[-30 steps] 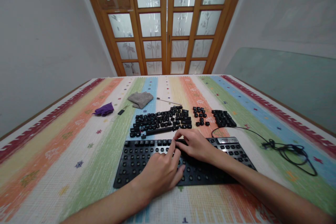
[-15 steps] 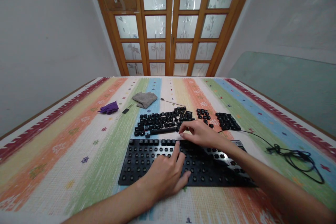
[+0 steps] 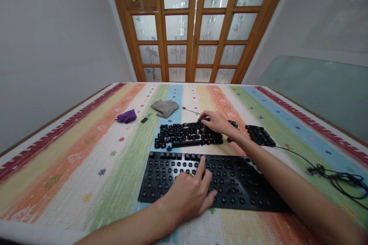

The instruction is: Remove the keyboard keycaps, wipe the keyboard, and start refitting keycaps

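A black keyboard point(image 3: 230, 183) lies in front of me, most of its switches bare, with keycaps point(image 3: 171, 155) fitted along the left of its top row. My left hand point(image 3: 191, 191) rests over the keyboard. Its index finger stretches to the last fitted cap of that row, and the other fingers are spread, holding nothing. Beyond the keyboard lies a group of loose black keycaps point(image 3: 184, 130). At the far side of this group my right hand point(image 3: 215, 121) pinches a dark keycap point(image 3: 204, 120), partly hidden by the fingers.
More loose keycaps point(image 3: 260, 136) lie to the right, near a coiled black cable point(image 3: 336, 176). Farther back are a grey cloth point(image 3: 165, 108), a purple cloth point(image 3: 126, 116), a small black tool with wires point(image 3: 144, 120) and a thin rod point(image 3: 191, 111). A striped cloth point(image 3: 69, 183) covers the table.
My right hand has moved from the keyboard's top row away to the far loose keycaps. My left hand keeps its place on the keyboard. The whole view has shifted slightly.
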`<move>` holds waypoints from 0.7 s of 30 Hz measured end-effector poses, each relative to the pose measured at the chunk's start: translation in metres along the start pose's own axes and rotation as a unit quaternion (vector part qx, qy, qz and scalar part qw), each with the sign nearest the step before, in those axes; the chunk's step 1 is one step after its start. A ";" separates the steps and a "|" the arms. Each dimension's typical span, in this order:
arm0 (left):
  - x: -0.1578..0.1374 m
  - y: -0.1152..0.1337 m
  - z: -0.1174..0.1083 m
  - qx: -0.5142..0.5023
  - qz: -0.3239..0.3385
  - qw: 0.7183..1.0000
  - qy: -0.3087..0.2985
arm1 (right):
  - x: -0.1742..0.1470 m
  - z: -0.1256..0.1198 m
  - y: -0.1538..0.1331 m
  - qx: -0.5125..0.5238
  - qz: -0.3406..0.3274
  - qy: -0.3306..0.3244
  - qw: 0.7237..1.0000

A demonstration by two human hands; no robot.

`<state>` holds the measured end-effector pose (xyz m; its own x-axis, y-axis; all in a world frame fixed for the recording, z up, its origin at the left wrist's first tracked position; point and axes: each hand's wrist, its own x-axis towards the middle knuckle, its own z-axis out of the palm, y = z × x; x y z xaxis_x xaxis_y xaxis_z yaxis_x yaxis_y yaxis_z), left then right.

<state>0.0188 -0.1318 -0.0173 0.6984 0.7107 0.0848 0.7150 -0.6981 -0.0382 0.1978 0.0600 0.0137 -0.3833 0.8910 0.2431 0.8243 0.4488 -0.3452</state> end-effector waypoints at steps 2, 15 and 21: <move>0.000 0.000 0.001 -0.003 0.002 1.000 0.001 | 0.009 0.004 0.006 -0.001 0.002 -0.002 1.000; -0.002 -0.001 0.004 -0.014 0.007 1.000 0.018 | 0.034 0.014 0.022 -0.010 0.007 -0.027 1.000; -0.002 -0.001 0.002 -0.014 0.009 1.000 0.015 | 0.042 0.017 0.022 -0.004 0.018 -0.032 0.999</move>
<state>0.0169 -0.1320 -0.0191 0.7090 0.6960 0.1135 0.7015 -0.7126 -0.0125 0.1927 0.1084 0.0012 -0.3793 0.9091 0.1723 0.8413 0.4164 -0.3448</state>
